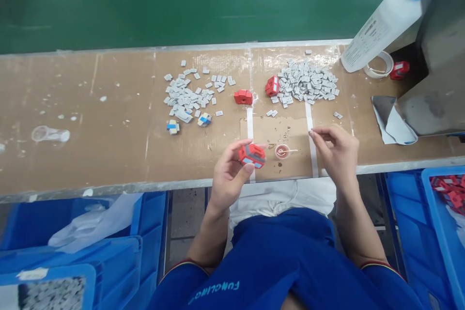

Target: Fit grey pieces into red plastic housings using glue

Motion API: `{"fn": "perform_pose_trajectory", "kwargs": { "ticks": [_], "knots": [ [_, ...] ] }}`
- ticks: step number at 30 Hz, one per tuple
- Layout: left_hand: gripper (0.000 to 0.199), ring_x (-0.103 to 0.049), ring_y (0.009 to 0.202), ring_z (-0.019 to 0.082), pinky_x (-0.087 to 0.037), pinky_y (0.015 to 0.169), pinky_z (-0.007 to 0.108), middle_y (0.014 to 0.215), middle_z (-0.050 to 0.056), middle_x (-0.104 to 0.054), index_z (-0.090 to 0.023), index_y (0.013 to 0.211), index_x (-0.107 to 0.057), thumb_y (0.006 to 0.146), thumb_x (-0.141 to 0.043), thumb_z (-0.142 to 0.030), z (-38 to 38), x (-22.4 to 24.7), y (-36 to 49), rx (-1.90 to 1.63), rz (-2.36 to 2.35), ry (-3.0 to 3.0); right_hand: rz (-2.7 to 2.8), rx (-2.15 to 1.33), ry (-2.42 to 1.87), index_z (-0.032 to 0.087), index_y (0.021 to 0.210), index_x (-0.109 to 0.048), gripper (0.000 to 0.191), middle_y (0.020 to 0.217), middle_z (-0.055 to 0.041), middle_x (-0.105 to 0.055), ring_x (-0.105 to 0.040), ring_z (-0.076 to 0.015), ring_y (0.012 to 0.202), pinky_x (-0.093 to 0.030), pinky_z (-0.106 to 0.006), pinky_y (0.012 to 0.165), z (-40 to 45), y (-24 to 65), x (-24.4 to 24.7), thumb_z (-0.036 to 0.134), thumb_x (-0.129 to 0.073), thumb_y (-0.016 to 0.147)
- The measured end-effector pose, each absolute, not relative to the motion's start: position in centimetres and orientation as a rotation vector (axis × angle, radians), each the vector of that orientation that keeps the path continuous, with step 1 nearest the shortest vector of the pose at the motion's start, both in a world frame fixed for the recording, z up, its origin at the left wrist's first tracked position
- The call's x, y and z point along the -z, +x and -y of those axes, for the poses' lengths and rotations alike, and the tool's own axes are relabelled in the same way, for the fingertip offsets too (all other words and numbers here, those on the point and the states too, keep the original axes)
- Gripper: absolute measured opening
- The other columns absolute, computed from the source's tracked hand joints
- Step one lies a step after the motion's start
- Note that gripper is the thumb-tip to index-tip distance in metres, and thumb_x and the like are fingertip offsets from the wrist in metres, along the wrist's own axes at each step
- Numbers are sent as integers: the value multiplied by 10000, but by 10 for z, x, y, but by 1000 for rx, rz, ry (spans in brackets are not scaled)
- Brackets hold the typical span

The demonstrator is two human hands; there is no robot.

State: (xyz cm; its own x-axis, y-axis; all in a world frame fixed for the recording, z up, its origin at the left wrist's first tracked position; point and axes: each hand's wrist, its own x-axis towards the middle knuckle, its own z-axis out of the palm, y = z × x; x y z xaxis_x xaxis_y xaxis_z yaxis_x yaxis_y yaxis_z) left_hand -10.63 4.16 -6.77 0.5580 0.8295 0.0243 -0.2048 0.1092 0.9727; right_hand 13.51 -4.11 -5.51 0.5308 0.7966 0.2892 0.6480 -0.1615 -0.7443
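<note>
My left hand grips a red plastic block with grey and blue patches on its faces. My right hand hovers over the cardboard-covered bench, its thumb and fingertips pinched; I cannot tell if they hold anything. Between my hands stands a small cup of glue-like liquid with a thin applicator in it. Two piles of small grey tiles lie farther off. Two red blocks rest near them, and two tiled blocks sit left.
A white bottle with a blue tip lies at the back right beside a tape roll, a red block and a grey metal housing. Blue crates stand below the bench on both sides.
</note>
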Motion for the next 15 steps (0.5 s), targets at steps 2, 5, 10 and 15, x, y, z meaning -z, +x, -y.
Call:
{"fn": "perform_pose_trajectory", "kwargs": {
  "ticks": [2, 5, 10, 15],
  "knots": [
    [445, -801, 872, 190, -635, 825, 298, 1187, 150, -811, -201, 1302, -631, 930, -782, -391, -42, 67, -108, -817, -582, 1152, 1148, -305, -1992, 178, 860, -738, 142, 835, -57, -737, -689, -188, 691, -590, -343, 665, 39, 162, 75, 296, -700, 930],
    [418, -788, 817, 179, -630, 756, 285, 1210, 150, -799, -203, 1230, -663, 911, -794, -439, -38, 63, -102, -750, -510, 1031, 1187, -254, -1971, 159, 1059, -739, 181, 1041, -96, -707, -693, -179, 755, -611, -364, 721, 42, 173, 79, 278, -675, 939],
    [444, -780, 787, 197, -636, 741, 306, 1040, 98, -808, -208, 1192, -719, 874, -817, -503, -30, 55, -81, -583, -473, 986, 1647, -419, -1574, 260, 1515, -488, 591, 1414, -154, -588, -703, -225, 1105, -639, -378, 878, 66, 137, 23, 284, -710, 969],
    [448, -780, 909, 216, -634, 829, 300, 1087, 102, -809, -204, 1155, -775, 855, -826, -533, -19, 34, -48, -423, -403, 1136, 1881, -336, -1578, 200, 1378, -568, 426, 1226, -142, -704, -698, -268, 1120, -629, -428, 938, 93, 123, -16, 207, -683, 968]
  ]
}}
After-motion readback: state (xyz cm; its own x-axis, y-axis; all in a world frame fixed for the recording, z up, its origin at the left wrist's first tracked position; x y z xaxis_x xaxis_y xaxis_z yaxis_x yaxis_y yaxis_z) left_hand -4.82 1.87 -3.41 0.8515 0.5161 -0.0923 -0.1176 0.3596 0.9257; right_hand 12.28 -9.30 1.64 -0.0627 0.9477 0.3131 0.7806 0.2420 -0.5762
